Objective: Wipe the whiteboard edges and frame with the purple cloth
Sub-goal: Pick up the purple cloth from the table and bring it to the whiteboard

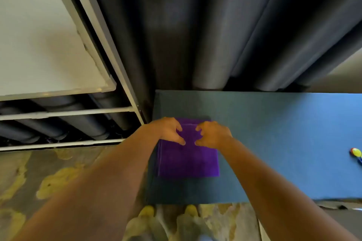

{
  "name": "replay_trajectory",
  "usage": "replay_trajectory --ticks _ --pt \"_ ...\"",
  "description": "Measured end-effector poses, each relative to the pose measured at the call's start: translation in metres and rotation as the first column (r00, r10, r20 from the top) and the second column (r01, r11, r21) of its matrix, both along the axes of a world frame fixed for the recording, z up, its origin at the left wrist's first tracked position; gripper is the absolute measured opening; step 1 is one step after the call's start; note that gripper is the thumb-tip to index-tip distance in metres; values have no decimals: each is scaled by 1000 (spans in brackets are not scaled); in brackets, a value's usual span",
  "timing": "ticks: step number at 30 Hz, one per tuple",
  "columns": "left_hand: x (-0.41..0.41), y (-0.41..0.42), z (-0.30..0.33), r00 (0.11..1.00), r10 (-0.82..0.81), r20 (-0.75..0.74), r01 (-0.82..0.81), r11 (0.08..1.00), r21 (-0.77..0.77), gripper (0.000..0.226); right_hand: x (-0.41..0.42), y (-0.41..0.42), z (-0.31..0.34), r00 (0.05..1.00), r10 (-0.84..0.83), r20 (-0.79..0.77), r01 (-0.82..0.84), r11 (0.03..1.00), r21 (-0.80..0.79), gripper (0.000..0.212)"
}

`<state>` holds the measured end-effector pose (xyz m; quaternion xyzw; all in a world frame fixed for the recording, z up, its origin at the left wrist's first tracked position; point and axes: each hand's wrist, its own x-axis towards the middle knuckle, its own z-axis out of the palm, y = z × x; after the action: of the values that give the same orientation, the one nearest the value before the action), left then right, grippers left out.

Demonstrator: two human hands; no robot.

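The purple cloth (189, 159) lay folded flat near the left end of the blue counter (274, 133). Both hands rested on its far edge: the left hand (168, 130) and right hand (212, 134) each had a narrow grip, fingers curled, pinching the cloth. The whiteboard (39, 45) stood to the left, its frame (101, 25) pale, well apart from the cloth.

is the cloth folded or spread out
Folded. The cloth lies flat on the blue table as a neat square with a doubled edge along its left side; both hands rest on its far end.
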<state>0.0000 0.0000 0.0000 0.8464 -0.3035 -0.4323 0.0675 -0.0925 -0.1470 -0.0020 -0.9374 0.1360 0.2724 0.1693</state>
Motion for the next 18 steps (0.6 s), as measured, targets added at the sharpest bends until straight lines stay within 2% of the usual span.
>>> replay_trajectory --ticks 5,9,15,18 --pt "-5 6 -20 1000 4 8 -4 1000 5 76 -5 5 -19 998 45 -41 -47 998 -46 59" --pt "-23 16 -45 990 -40 132 39 999 8 75 -14 7 -38 998 62 -20 -64 994 -94 64" --pt "-48 28 -80 950 131 282 -80 980 -185 58 -41 15 -71 984 28 176 -11 995 -98 61" --pt "-58 31 -87 923 205 327 -117 957 -267 52 -52 16 -77 972 3 234 18 996 -86 51"
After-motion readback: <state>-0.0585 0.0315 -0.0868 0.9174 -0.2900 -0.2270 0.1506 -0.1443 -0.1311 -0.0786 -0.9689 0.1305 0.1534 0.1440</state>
